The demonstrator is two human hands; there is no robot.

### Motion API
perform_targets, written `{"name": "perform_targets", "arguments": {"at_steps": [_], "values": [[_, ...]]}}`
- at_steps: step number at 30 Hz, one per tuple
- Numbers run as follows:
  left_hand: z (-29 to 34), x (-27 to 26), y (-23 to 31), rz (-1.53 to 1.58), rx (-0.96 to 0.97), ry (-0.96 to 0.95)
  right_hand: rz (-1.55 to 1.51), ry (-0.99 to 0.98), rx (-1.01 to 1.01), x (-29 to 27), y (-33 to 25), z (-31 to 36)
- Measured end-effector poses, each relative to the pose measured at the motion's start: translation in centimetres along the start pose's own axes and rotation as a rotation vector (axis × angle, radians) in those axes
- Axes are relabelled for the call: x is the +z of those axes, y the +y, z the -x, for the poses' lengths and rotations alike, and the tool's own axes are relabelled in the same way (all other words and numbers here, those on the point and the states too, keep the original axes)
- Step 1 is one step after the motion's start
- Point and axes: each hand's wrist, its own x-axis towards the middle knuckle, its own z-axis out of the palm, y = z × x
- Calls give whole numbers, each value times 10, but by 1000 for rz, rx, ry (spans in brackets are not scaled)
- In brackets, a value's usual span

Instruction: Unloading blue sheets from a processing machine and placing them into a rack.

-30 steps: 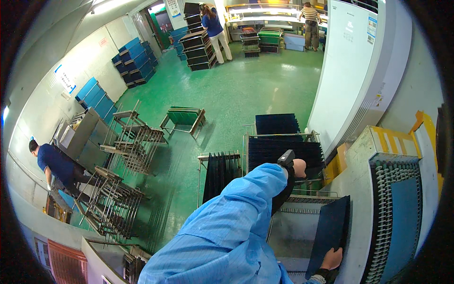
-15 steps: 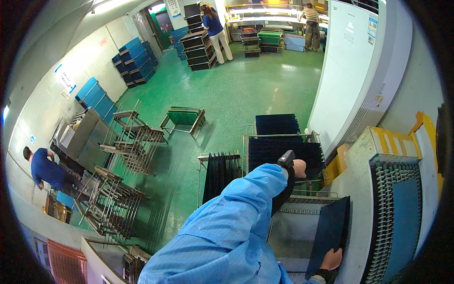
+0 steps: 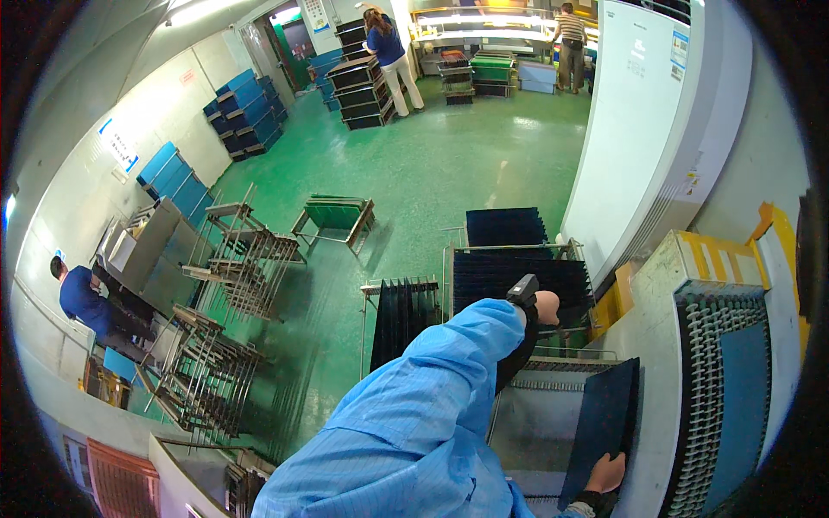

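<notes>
My left arm, in a blue sleeve with a black device at the wrist, reaches to a rack of dark panels point(image 3: 518, 274). My left hand point(image 3: 546, 307) is at the right part of that rack; its fingers are hidden, so what it grips does not show. Low on the right, my right hand point(image 3: 606, 473) is closed on the edge of a dark blue panel point(image 3: 600, 423). The panel stands tilted at the right side of a metal rack point(image 3: 561, 356) with a pale grey inside. Another rack of upright dark panels point(image 3: 401, 315) stands left of my arm.
A roller conveyor machine point(image 3: 704, 406) with a blue panel point(image 3: 743, 414) is at my right, beside a tall white cabinet point(image 3: 630, 129). Metal racks point(image 3: 246, 250) and a small rack of green panels point(image 3: 335, 216) stand on the green floor. Several people work farther off.
My hands and the dark panel stay nearly in place. The person at the far left has shifted slightly, and the person in stripes at the back now stands more upright.
</notes>
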Motion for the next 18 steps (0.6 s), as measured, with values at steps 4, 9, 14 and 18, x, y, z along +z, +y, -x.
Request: {"name": "perform_targets", "arguments": {"at_steps": [4,9,14,18], "values": [[-2,1,-12,4,-2,2,-15,18,-20,0,-8,0],[-3,1,0,2,-33,-37,9,8,26,2,0,-1],[-10,7,-20,1,-1,-13,-13,-8,3,5,-5,-4],[-10,8,-14,-13,10,9,-29,19,-11,3,-2,-2]]}}
